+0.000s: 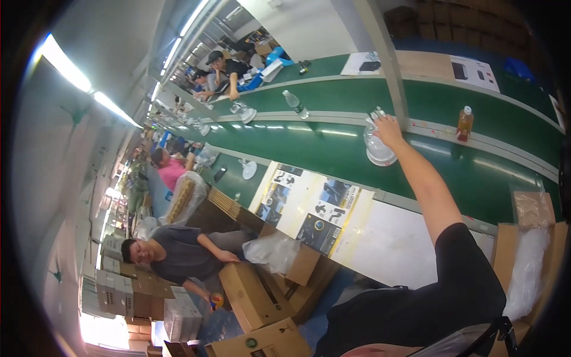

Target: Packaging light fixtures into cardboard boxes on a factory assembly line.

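Observation:
My right hand (388, 131) reaches far out over the green conveyor belt, its fingers closed around the top of a clear plastic dome-shaped piece (379, 152) with a round base. The piece stands on the belt beside a grey upright post (389, 71). Its top is partly covered by my fingers, so its exact kind is unclear. Similar clear pieces stand further left: one (244, 113) on the belt and another (248, 169) on the near ledge. My left hand does not show.
A clear bottle (295, 105) and an amber drink bottle (465, 124) stand along the belt's far rail. Printed cardboard (306, 208) covers the near worktop. Cardboard boxes (256, 297) stand low in front. A seated person (184, 253) holds a yellow tape roll; other people work further along.

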{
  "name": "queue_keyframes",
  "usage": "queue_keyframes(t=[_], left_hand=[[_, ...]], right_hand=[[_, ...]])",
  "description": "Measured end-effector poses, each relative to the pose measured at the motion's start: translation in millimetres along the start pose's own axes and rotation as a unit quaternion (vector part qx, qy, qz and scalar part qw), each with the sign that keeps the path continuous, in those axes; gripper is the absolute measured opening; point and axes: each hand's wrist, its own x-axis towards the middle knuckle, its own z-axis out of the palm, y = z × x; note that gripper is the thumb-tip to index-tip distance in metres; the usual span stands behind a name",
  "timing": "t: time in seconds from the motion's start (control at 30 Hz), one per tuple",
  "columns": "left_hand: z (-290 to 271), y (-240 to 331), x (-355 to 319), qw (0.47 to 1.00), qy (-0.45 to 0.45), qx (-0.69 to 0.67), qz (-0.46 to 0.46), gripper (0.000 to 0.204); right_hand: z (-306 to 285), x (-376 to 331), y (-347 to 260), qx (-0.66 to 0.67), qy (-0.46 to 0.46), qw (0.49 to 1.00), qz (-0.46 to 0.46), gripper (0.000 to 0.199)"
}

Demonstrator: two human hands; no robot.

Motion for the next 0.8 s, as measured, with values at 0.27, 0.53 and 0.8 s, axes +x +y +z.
queue_keyframes(t=[0.27, 0.53, 0.8], left_hand=[[-125, 114, 41, 0.955, -0.034, -0.25, 0.153, 0.016], [-144, 227, 104, 0.916, -0.125, -0.35, 0.15, 0.006], [-165, 425, 111, 0.846, -0.214, -0.362, 0.328, 0.016]], right_hand=[[-18, -30, 23, -0.071, 0.045, 0.996, -0.024, 0.04], [-144, -47, -14, -0.001, 0.119, 0.981, -0.151, 0.027], [-334, -119, -60, 0.077, 0.098, 0.954, -0.272, 0.021]])
